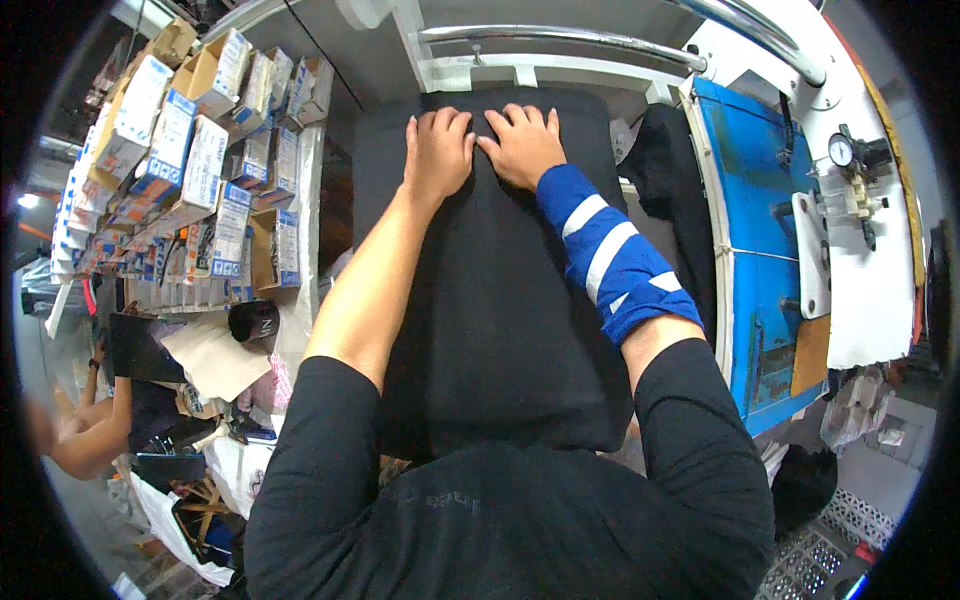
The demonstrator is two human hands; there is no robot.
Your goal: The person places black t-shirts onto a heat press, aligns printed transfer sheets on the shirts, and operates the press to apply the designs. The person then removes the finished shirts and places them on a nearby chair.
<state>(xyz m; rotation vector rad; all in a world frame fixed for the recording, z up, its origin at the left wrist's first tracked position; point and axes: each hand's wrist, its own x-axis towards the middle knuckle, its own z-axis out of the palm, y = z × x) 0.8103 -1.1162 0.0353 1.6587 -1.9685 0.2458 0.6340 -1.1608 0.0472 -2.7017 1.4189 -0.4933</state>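
My left hand (438, 152) rests on a black cloth-like surface (490, 330), its fingers stretched toward the far edge. Beside it, my right hand (522, 148) presses on the same black material, fingers spread and thumb pointing toward the left hand. The two hands lie close together with a narrow gap between them, and neither grips anything that shows. A blue sleeve with white stripes (600, 245) wraps my right forearm. The left forearm is bare. Whether the black material is a single layer, I cannot tell.
Metal rollers (565, 42) cross the far end. At right stands a machine with a blue panel (765, 240) and a pressure gauge (841, 150). Stacked cardboard boxes (200, 160) fill a rack at left. More black fabric (672, 170) hangs beside the panel. Another person's arm (100, 430) shows at far left.
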